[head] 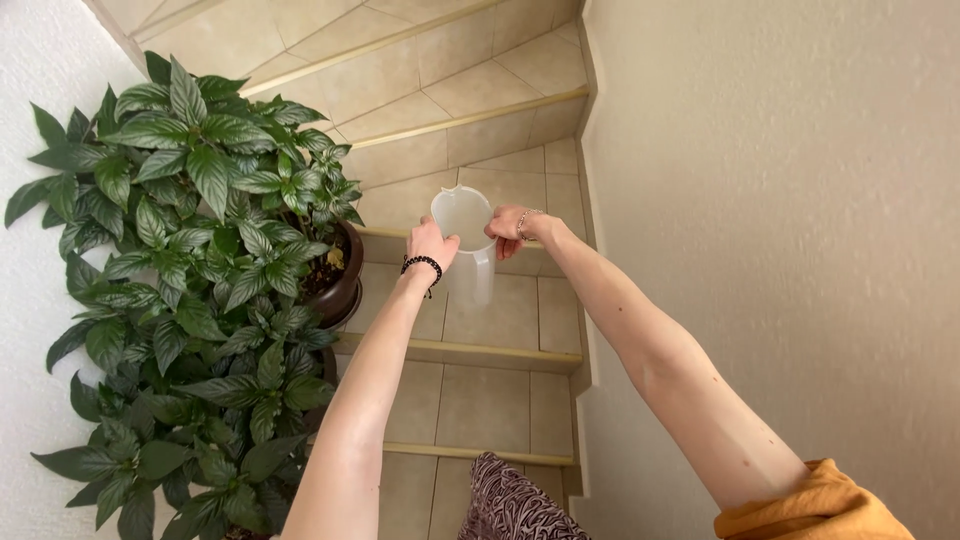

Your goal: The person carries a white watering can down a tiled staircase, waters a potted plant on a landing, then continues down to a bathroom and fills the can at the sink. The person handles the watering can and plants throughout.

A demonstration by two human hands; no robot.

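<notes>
To the left of our hands stood a leafy plant (200,200) in a dark pot (345,275), its leaves reaching close to our left wrist. A second plant (190,440) sat lower down, beside our left forearm. Tiled steps (500,320) ran under and beyond the hands, and a plain wall (800,200) rose just to our right. Nothing lay between the hands and the steps.

Both arms were stretched forward and nearly straight. Our left hand (431,246) cupped the side of a clear jug (466,240), fingers wrapped round it; a beaded band (422,264) circled that wrist. Our right hand (510,228) gripped the jug's rim from the other side, closed on it. The jug hung between the two hands, above the steps.

We counted one jug, two plants, and two hands.
</notes>
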